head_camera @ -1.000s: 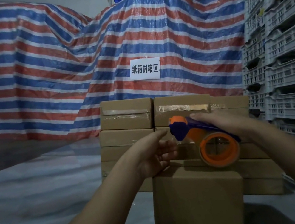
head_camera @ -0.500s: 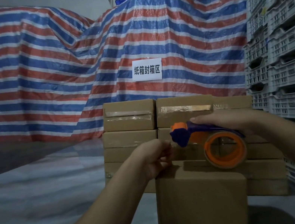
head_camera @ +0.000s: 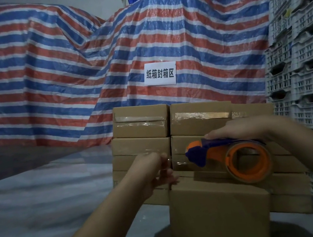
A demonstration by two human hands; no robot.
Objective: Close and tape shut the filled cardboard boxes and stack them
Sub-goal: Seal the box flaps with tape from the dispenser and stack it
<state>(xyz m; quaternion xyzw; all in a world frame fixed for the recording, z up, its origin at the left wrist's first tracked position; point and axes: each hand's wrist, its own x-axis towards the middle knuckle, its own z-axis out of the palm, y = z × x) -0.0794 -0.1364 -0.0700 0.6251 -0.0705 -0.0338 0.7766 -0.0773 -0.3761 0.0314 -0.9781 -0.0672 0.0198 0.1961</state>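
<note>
Taping is in hand — the right hand [head_camera: 243, 130] grips the dispenser [head_camera: 226, 154] above the closed box [head_camera: 220, 213] on the bench [head_camera: 40, 201], the left hand [head_camera: 152, 171] pinches the tape end [head_camera: 177, 161] — next, press it down onto the seam.

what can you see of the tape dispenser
The tape dispenser is plastic, with a purple body, an orange roller at its left tip and an orange hub carrying a clear tape roll. It is held level above the nearest cardboard box, gripped from above by the right hand. The left hand seems to pinch its pulled-out tape.
</note>
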